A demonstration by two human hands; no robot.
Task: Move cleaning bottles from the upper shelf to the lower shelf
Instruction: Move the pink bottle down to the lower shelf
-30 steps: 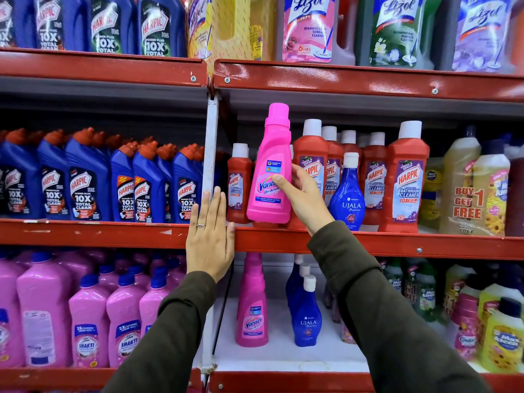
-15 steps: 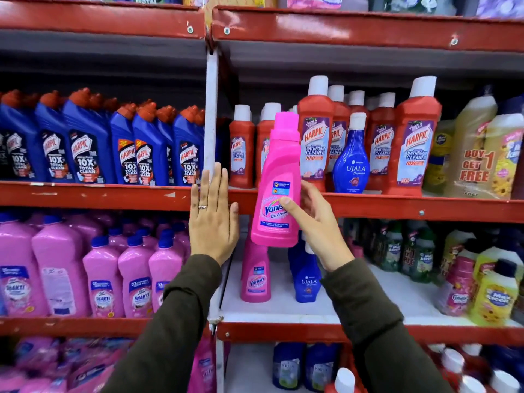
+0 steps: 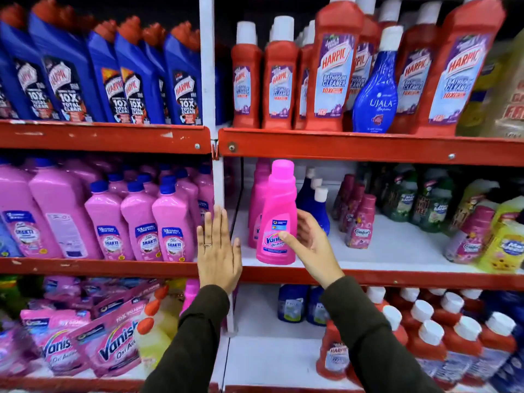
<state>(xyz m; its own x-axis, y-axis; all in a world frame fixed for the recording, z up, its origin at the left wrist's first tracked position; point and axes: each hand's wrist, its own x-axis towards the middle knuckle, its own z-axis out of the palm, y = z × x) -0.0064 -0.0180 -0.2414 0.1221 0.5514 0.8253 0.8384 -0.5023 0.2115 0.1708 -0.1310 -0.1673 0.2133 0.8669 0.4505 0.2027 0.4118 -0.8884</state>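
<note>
A pink Vanish bottle (image 3: 276, 211) stands upright at the front edge of the lower shelf (image 3: 397, 279), just right of the white upright post (image 3: 218, 180). My right hand (image 3: 312, 245) wraps it from the right, thumb on the label and fingers behind. My left hand (image 3: 218, 251) is flat and open against the post, holding nothing. Another pink Vanish bottle (image 3: 256, 211) and blue Ujala bottles (image 3: 314, 205) stand right behind it. On the upper shelf (image 3: 340, 146) are red Harpic bottles (image 3: 331, 75) and one blue Ujala bottle (image 3: 375, 95).
Blue Harpic bottles (image 3: 136, 86) fill the upper left bay and pink Shakti bottles (image 3: 141, 234) the bay below. Comfort bottles (image 3: 360, 222) and yellow bottles (image 3: 504, 245) stand further right on the lower shelf. Bare white shelf (image 3: 397, 245) lies between them and my right hand.
My right hand has brought the pink Vanish bottle down from the upper shelf onto the lower shelf. The left hand slid down the post, and the view tilted downward.
</note>
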